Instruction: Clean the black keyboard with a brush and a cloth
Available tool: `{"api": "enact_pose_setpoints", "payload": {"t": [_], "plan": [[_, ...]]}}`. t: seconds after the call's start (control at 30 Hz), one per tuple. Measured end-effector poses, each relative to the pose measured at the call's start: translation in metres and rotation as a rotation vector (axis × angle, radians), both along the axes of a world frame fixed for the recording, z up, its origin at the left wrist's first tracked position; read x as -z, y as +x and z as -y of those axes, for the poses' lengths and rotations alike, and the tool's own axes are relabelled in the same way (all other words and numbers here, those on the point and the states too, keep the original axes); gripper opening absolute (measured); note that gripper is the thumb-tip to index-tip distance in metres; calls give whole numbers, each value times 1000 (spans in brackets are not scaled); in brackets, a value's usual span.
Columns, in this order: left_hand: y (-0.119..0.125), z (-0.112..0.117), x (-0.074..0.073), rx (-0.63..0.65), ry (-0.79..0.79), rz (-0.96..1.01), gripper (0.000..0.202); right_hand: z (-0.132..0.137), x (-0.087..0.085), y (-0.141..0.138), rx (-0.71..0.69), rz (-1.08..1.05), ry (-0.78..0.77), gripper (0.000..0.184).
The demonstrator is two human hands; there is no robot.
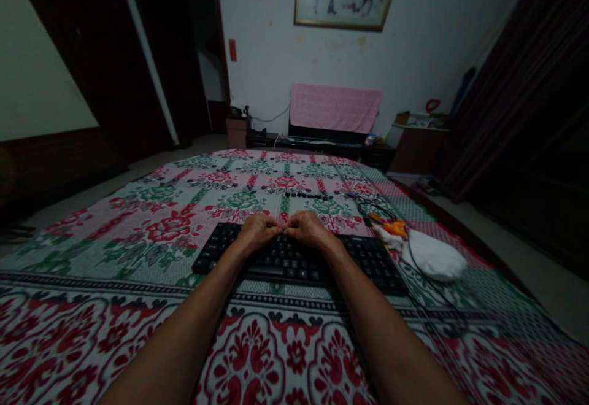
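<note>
A black keyboard (368, 258) lies on a flowered bedspread (161, 227) in front of me. My left hand (257, 231) and my right hand (307, 229) meet over the keyboard's far edge, fingers curled in and fingertips pinched together at the middle. Whatever sits between the fingertips is too small and dark to name. Both forearms reach forward over the keys.
Right of the keyboard lie a white cloth bundle (435, 256), a small orange object (394, 227) and a dark cable (375, 207). A row of small dark pieces (306, 196) rests farther up the bed. Beyond stand a pink-draped TV (335, 108), low cabinets and a framed picture.
</note>
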State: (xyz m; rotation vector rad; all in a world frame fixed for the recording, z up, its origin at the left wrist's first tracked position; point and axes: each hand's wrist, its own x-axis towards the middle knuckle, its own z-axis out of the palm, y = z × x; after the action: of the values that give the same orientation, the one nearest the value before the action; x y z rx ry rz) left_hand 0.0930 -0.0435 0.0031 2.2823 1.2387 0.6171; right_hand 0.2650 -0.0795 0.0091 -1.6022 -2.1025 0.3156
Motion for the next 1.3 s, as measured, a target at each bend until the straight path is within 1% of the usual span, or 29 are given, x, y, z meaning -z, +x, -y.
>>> {"api": "enact_pose_setpoints", "payload": {"t": [0.1,0.27,0.43,0.67,0.8,0.9,1.0,1.17,1.3], "plan": [[3,1,-2,-47,-22,-38,26,1,-1,-2,33,-3,-19,12],[5,1,-4,-54,-35,-53,24,3,-6,-5,59,0,-26,11],[7,2,-5,-81,-60,-59,25,2,-11,-7,73,20,-90,12],[10,-1,-6,-116,-89,-97,25,5,-9,-8,52,22,-49,12],[8,-6,0,-67,-90,-37,25,7,-7,-8,74,30,-16,13],[5,-11,5,-8,-102,29,26,6,-6,-8,63,33,2,13],[3,-12,7,20,-125,60,26,7,-8,-7,45,21,-13,14],[3,-9,3,12,-109,55,26,10,-11,-8,32,31,-3,14],[3,-9,4,3,-122,54,28,9,-12,-8,57,27,-23,11]]}}
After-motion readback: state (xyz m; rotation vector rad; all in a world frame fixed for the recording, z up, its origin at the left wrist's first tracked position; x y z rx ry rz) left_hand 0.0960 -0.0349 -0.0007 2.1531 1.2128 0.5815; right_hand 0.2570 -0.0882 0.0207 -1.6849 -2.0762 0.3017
